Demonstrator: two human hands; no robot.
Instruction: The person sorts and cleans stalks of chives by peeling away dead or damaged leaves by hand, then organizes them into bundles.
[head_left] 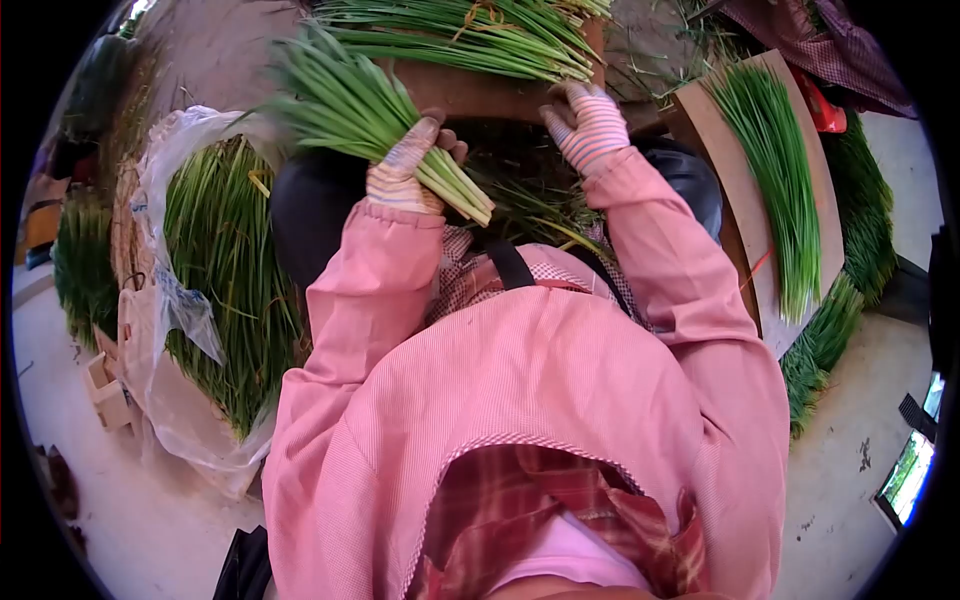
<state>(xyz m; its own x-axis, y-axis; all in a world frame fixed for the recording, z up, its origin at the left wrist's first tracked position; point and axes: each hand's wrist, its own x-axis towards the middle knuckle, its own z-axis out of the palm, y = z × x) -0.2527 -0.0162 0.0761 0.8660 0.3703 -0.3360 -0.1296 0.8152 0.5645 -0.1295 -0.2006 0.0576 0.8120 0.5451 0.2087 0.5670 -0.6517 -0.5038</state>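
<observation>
My left hand [410,168], in a striped glove, is wrapped round a bundle of long green stalks [350,105]. The pale ends point down and right, and the leafy tips reach up and left, slightly blurred. My right hand [585,125], in a pink-striped glove, is at the pale ends of a pile of green stalks [450,40] lying on a brown board [450,97]. Its fingers are bent at the pile's edge, and what they hold, if anything, is too small to make out. Loose green stalks [525,195] lie between my knees.
On the left, a clear plastic bag [180,400] holds many darker green stalks [225,270]. At the right, a neat row of green stalks [775,180] lies on a slanted board [825,200]. More green bundles [865,210] lie beyond it. A red object [822,108] is near the board's top.
</observation>
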